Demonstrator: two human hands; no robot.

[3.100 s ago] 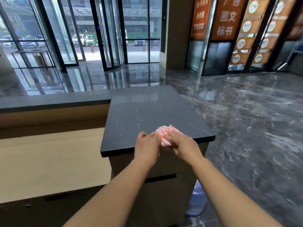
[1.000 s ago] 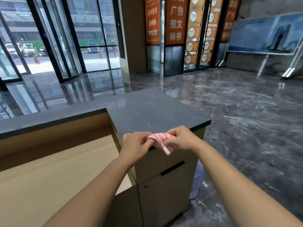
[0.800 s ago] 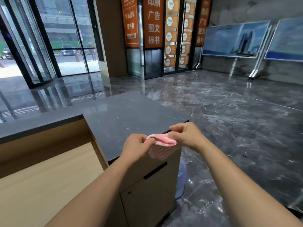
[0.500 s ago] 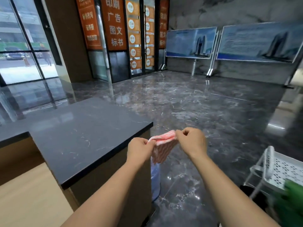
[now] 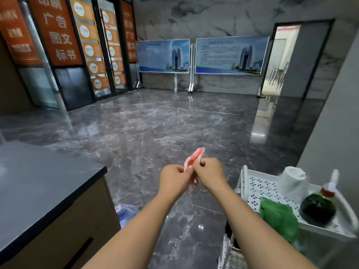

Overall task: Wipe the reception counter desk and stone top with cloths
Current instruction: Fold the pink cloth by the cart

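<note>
A pink-and-white striped cloth (image 5: 194, 156), folded small, is held up in the air between both hands over the dark floor. My left hand (image 5: 173, 179) pinches its near end and my right hand (image 5: 210, 174) pinches its other side, the two hands close together. The dark stone top (image 5: 38, 183) of the reception counter lies at the lower left, well apart from the hands, above a wooden cabinet front (image 5: 64, 228).
A white perforated cart (image 5: 258, 189) stands at the lower right with a green cloth (image 5: 277, 216), a white roll (image 5: 293, 181) and a dark green bottle (image 5: 318, 208). A water jug (image 5: 126, 210) sits on the floor by the counter. Glossy marble floor (image 5: 165, 123) spreads ahead.
The view has swung right, away from the counter. Both hands lifted the cloth off the stone top, carried it right over the floor, and folded it smaller. The cart came into view.
</note>
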